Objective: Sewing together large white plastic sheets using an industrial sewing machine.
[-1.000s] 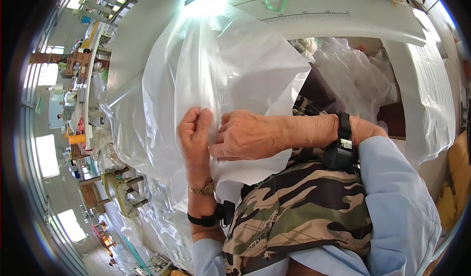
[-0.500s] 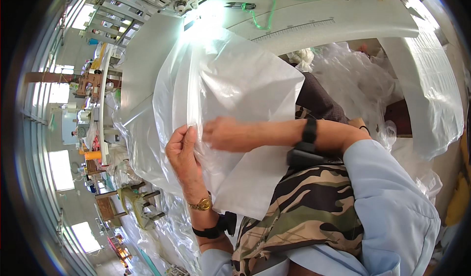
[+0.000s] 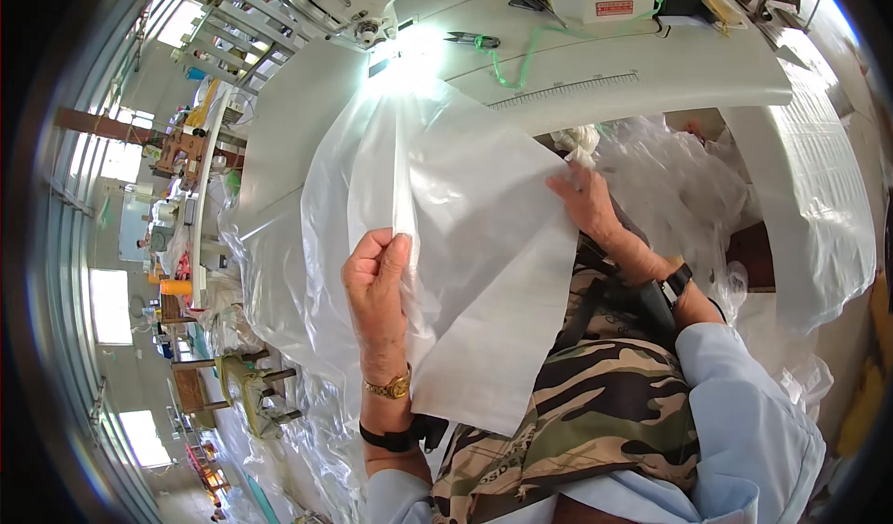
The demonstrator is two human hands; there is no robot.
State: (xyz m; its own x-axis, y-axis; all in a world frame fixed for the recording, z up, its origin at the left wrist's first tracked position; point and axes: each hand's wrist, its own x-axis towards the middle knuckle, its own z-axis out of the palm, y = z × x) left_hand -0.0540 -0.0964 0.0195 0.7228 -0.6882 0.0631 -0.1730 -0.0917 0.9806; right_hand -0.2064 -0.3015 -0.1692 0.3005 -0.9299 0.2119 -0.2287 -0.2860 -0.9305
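Note:
A translucent white plastic sheet [image 3: 484, 198] hangs from the sewing machine [image 3: 367, 29] down over my lap, its upper end lost in the lamp's glare. Thumb and fingers of my left hand [image 3: 377, 277] are closed on a folded strip along the sheet, pinching it below the machine. Out at the sheet's right edge is my right hand [image 3: 595, 209], its fingers apart and slightly blurred. It holds nothing that I can see; whether it touches the edge I cannot tell.
Thread snips [image 3: 473, 39] and a green cord [image 3: 528, 54] lie on the machine table [image 3: 707, 68]. Crumpled clear plastic [image 3: 670, 166] fills the space beyond my right hand. More sheeting [image 3: 819, 208] drapes at the far right. A stool [image 3: 246, 389] stands at left.
My right hand has moved from beside my left hand out to the sheet's right edge. My left hand keeps its pinch on the strip, and the view has shifted slightly.

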